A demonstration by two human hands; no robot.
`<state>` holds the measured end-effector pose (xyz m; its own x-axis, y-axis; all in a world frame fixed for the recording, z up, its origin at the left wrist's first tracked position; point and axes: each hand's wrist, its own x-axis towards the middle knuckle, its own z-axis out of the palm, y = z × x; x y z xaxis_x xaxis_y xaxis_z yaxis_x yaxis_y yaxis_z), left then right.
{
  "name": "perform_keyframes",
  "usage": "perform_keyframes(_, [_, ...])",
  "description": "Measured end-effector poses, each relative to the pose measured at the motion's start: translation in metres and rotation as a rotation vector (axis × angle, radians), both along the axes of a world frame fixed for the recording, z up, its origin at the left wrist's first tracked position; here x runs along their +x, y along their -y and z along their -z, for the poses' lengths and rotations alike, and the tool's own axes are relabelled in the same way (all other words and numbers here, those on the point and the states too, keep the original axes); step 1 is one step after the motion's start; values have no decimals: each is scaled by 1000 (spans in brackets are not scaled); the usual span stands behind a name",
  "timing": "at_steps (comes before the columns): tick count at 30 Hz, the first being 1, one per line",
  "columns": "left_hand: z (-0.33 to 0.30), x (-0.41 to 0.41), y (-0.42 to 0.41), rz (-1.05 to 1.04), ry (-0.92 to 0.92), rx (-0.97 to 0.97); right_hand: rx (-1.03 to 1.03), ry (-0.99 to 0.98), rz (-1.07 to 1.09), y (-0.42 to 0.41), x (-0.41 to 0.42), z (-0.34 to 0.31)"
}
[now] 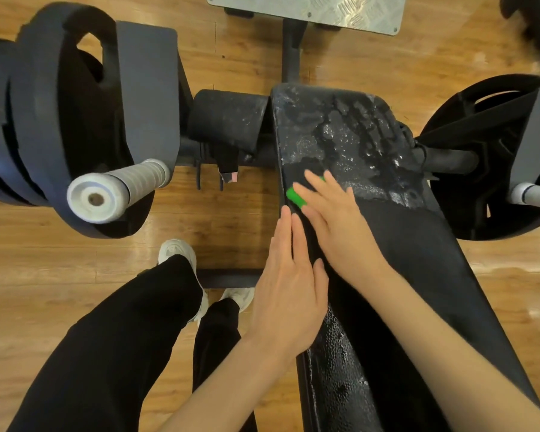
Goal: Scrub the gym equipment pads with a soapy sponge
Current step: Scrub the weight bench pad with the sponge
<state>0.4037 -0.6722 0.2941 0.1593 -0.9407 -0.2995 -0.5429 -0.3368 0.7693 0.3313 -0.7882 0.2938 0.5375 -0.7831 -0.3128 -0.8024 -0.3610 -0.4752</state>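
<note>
Green sponge pressed on a soapy black bench pad, both hands on the pad.

The green sponge (pixel 296 197) lies near the left edge of the long black pad (pixel 418 260), under the right hand (pixel 340 232), whose straight, slightly spread fingers (pixel 312 179) press it flat. White suds cover the pad's far half. The left hand (pixel 289 291) rests flat along the pad's left edge, fingers together. A smaller roller pad (pixel 228 120) sits to the left, beside stacked weight plates (pixel 53 120) on a grey sleeve (pixel 116 190). Wooden floor (pixel 75 275) lies below. No writing is readable.
</note>
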Motion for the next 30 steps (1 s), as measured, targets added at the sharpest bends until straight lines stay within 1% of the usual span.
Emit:
perform_keyframes(2, [1, -1, 0, -2, 6, -5, -11, -15, 19, -14, -9, -8])
perform_keyframes(4, [1, -1, 1, 14, 14, 1, -19, -52, 8, 2, 6, 1])
perform_keyframes(7, [1, 0, 1, 24, 20, 17, -34, -112, -76, 35, 34, 21])
perform_keyframes(9, [1, 1, 2, 39, 41, 21, -30, -128, -96, 42, 29, 23])
perform_keyframes(12, [-1, 1, 1, 50, 38, 40, -71, -157, 20, 33, 1, 19])
perform_keyframes(14, [-1, 1, 3, 56, 40, 48, -102, -202, 68, 34, 5, 23])
perform_keyframes(17, [1, 2, 4, 63, 71, 45, -94, -175, 53, 37, 18, 24])
perform_keyframes(21, [7, 3, 18, 71, 75, -14, -69, -62, 54, -7, -13, -3])
perform_keyframes(23, [8, 1, 28, 61, 45, -7, -68, -75, 46, -16, -23, -6])
perform_keyframes(24, [9, 1, 31, 56, 37, -2, -66, -89, 46, -5, -20, -1])
perform_keyframes(27, [14, 2, 30, 99, 109, 2, -81, -169, 42, 45, -2, 24])
perform_keyframes(28, [16, 2, 29, 112, 133, 6, -79, -191, 46, 52, 0, 28])
perform_keyframes(30, [16, 3, 29, 125, 157, 14, -87, -178, 63, 41, -9, 25])
